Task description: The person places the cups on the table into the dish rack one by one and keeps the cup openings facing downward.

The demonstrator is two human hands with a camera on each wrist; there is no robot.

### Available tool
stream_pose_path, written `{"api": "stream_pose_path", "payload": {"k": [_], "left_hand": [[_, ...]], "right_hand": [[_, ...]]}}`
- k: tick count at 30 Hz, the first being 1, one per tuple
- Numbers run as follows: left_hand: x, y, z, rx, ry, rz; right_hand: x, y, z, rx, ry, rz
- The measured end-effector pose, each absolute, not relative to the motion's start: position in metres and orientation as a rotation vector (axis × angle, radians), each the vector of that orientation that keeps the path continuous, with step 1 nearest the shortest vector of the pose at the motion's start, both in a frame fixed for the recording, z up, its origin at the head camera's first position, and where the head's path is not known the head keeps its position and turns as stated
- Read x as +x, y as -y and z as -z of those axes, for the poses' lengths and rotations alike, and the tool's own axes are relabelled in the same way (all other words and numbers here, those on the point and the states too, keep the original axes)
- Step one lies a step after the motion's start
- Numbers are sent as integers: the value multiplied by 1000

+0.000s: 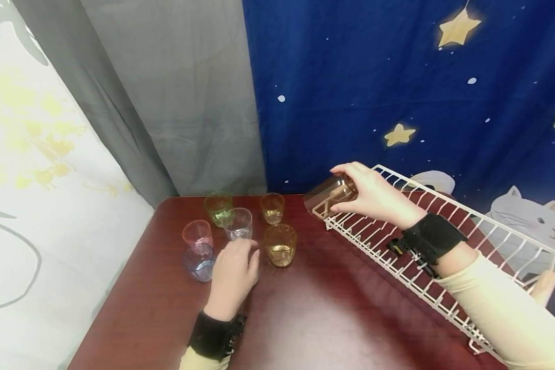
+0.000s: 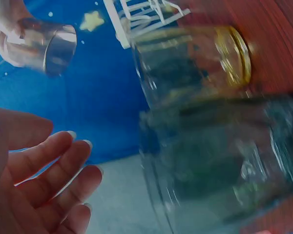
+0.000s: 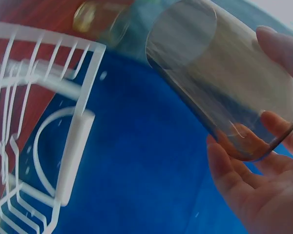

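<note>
My right hand (image 1: 376, 198) grips a brown see-through glass (image 1: 326, 198), thumb on one side and fingers on the other. The glass is tilted and raised at the left end of the white wire rack (image 1: 351, 239). In the right wrist view, the brown glass (image 3: 224, 73) shows its full length. My left hand (image 1: 233, 272) is over the table with loosely bent fingers (image 2: 63, 168) and nothing in its grasp. Close by it are the clear glass (image 1: 238, 222), the blue glass (image 1: 199, 263) and the larger amber glass (image 1: 280, 244).
A pink glass (image 1: 197, 234), a green glass (image 1: 218, 205) and a smaller yellow glass (image 1: 273, 207) stand farther back on the dark red table (image 1: 300, 318). The rack runs diagonally along the right side. Behind the table hang a grey curtain (image 1: 194, 103) and a blue star-patterned one (image 1: 333, 92).
</note>
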State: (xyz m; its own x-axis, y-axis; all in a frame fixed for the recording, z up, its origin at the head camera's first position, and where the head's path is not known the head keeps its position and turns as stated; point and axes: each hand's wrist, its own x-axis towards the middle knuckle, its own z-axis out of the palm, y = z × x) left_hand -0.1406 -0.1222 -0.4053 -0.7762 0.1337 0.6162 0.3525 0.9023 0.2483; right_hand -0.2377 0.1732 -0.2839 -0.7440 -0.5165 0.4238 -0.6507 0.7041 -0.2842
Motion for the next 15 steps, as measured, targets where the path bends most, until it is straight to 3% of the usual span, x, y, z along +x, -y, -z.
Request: {"api": "stream_pose_path", "payload": {"k": [15], "left_hand": [[-140, 132, 432, -167, 2615, 376]], "right_hand": [[-283, -214, 292, 645, 2783, -537]]}}
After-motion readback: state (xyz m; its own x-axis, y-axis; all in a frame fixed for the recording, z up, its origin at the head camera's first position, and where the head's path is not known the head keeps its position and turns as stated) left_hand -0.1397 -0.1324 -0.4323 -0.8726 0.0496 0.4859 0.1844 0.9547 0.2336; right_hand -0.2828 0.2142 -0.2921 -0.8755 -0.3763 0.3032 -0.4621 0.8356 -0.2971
